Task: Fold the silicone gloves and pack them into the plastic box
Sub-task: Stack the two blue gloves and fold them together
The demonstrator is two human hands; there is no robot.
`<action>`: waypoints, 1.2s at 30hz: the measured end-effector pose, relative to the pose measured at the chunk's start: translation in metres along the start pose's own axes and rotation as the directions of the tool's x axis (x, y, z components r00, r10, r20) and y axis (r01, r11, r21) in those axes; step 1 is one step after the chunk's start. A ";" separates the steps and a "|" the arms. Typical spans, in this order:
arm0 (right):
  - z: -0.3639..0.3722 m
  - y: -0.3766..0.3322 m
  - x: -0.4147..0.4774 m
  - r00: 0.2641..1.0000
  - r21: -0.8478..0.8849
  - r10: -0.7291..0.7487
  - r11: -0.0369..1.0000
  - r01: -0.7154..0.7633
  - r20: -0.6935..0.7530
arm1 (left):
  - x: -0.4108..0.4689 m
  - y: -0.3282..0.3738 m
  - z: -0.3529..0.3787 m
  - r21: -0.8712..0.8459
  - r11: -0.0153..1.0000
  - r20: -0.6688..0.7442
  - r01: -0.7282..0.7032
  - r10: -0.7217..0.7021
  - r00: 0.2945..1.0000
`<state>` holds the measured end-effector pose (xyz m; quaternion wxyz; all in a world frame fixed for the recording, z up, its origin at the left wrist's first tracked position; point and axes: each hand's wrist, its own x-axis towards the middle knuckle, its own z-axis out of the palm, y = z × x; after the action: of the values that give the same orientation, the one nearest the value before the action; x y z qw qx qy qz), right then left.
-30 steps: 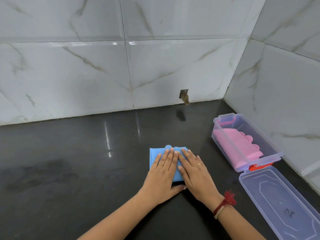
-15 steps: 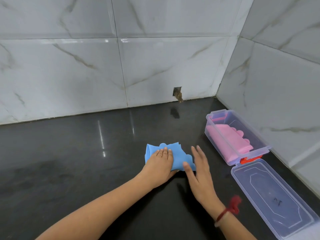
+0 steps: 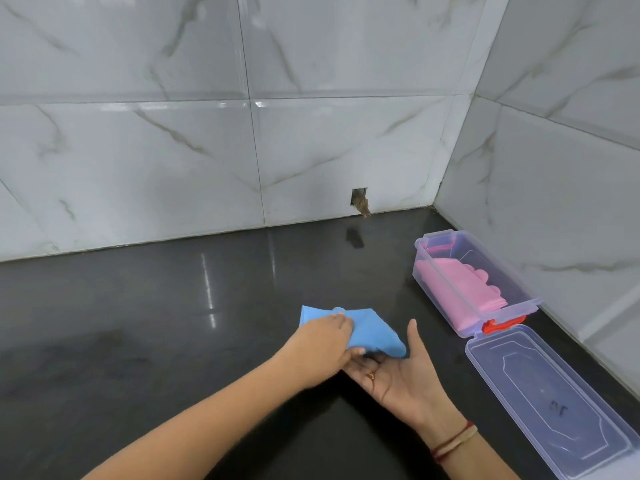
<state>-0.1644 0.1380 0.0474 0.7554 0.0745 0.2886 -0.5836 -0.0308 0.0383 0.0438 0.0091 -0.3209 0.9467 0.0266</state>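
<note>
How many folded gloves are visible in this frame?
2: a blue glove held between both hands over the counter, and a pink glove inside the plastic box. More could lie hidden beneath the pink one.

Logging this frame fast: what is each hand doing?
Left hand: closed on the blue glove.
Right hand: open, palm up, under the glove's near edge.

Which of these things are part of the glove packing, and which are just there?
Part of the job:
blue glove
pink glove
plastic box
lid

Just there:
counter
tiled wall
hole in the wall
</note>
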 end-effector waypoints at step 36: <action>-0.010 -0.087 -0.036 0.811 -0.321 -0.529 0.745 0.585 0.250 | 0.096 0.011 -0.075 -0.969 0.135 0.217 0.208 0.049 0.975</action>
<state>-0.2540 0.1461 0.0781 0.5640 -0.2064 0.3511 -0.7184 -0.1140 -0.0159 0.1157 -0.1091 -0.2933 0.6716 0.6716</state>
